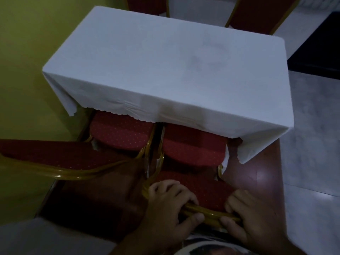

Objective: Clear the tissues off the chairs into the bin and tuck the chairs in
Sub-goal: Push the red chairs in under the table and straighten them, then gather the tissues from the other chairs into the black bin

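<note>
Two red chairs with gold frames stand side by side at the near edge of a table draped in a white cloth point(165, 70). The right chair point(193, 148) has its seat partly under the cloth. My left hand point(169, 205) and my right hand point(255, 216) both grip the gold top rail of its backrest. The left chair point(119, 133) also sits partly under the cloth, its backrest point(60, 159) to the left of my hands. No tissue lies on either seat that I can see. No bin is in view.
A yellow-green wall point(27, 61) runs along the left. Two more red chairs point(257, 13) stand at the far side of the table. Pale tiled floor point(312, 135) lies to the right, with a dark panel point(320, 48) at the upper right.
</note>
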